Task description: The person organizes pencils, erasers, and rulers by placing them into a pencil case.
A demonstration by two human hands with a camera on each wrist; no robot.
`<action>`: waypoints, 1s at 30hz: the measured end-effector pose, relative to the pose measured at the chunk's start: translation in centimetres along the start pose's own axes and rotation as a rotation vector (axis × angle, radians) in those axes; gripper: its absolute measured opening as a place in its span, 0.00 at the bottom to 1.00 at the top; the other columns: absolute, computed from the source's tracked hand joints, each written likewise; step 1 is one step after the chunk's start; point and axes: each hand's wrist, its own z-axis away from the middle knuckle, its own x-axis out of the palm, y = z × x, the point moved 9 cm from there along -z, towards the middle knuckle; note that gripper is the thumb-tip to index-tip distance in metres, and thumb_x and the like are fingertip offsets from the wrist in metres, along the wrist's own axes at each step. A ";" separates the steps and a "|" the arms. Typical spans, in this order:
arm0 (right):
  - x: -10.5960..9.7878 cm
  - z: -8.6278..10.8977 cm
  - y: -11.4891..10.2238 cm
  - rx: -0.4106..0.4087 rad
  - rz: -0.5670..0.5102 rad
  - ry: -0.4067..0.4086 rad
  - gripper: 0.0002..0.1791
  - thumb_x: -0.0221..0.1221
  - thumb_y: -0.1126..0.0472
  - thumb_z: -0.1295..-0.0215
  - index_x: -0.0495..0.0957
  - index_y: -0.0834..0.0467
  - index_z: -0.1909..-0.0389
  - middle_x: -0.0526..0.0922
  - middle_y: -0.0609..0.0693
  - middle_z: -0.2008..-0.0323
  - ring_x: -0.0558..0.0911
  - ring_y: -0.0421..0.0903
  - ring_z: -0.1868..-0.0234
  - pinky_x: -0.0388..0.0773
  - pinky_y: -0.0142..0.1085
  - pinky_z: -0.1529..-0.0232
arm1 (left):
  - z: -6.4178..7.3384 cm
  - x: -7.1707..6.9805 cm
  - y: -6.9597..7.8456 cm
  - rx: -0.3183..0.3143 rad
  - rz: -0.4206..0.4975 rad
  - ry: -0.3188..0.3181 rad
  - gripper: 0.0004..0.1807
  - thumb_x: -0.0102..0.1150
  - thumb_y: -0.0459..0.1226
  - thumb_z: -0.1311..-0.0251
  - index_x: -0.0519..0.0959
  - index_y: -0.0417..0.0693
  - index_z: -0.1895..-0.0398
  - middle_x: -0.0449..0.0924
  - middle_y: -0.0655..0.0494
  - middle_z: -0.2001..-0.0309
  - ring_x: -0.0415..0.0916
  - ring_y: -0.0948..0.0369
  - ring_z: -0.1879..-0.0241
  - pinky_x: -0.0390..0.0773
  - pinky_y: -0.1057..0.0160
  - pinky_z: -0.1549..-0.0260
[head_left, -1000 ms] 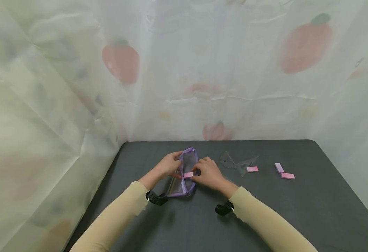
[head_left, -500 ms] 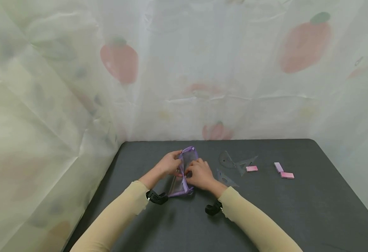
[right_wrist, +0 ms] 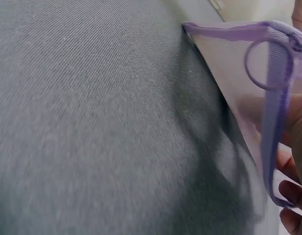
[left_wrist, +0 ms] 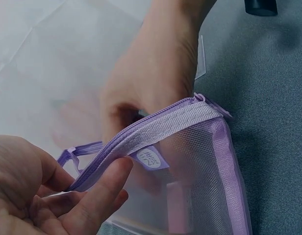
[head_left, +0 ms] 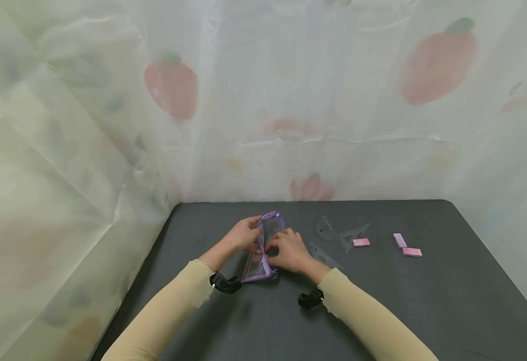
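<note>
My left hand (head_left: 244,234) pinches the zipped edge of a clear mesh pencil case (left_wrist: 205,161) with purple trim, holding its mouth apart. Into that mouth reaches my right hand (head_left: 288,250), its fingertips behind the mesh wall. Through the mesh, the left wrist view shows a pink eraser (left_wrist: 178,208) low in the case, just below the right fingers; I cannot tell whether they still grip it. A small white label (left_wrist: 149,157) sits under the zip. In the right wrist view a round zip-pull ring (right_wrist: 268,63) hangs at the case's end.
Right of the case lie a clear protractor (head_left: 324,229) and two set squares, one close behind the right wrist (head_left: 324,256). A pink eraser (head_left: 361,242) touches the farther set square (head_left: 351,235). A lilac eraser (head_left: 400,240) and another pink one (head_left: 412,252) lie farther right on the dark table.
My right hand has moved left into the case with the pink eraser, which is now out of sight in the head view. It has since shifted slightly right. The left hand stays on the edge.
</note>
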 end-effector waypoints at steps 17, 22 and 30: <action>-4.3 3.2 2.7 -0.001 -0.162 0.022 0.19 0.73 0.46 0.40 0.88 0.44 0.48 0.81 0.42 0.48 0.70 0.50 0.42 0.68 0.54 0.42 | -0.1 -0.1 -0.5 0.021 0.034 -0.010 0.34 0.42 0.28 0.26 0.52 0.44 0.18 0.65 0.29 0.30 0.78 0.37 0.45 0.90 0.53 0.68; -6.4 5.2 4.9 0.013 -0.187 0.060 0.19 0.74 0.48 0.40 0.87 0.45 0.48 0.81 0.42 0.48 0.70 0.52 0.40 0.65 0.61 0.36 | -0.1 -0.3 -0.7 0.025 0.043 0.002 0.34 0.42 0.28 0.26 0.53 0.44 0.18 0.67 0.30 0.32 0.79 0.38 0.47 0.91 0.52 0.68; -8.8 8.8 8.8 0.061 -0.274 0.060 0.22 0.71 0.47 0.37 0.84 0.45 0.42 0.78 0.46 0.40 0.67 0.55 0.33 0.69 0.63 0.35 | -0.1 -0.1 -0.7 0.028 0.047 0.009 0.34 0.41 0.28 0.26 0.54 0.44 0.18 0.68 0.29 0.32 0.79 0.38 0.48 0.91 0.51 0.68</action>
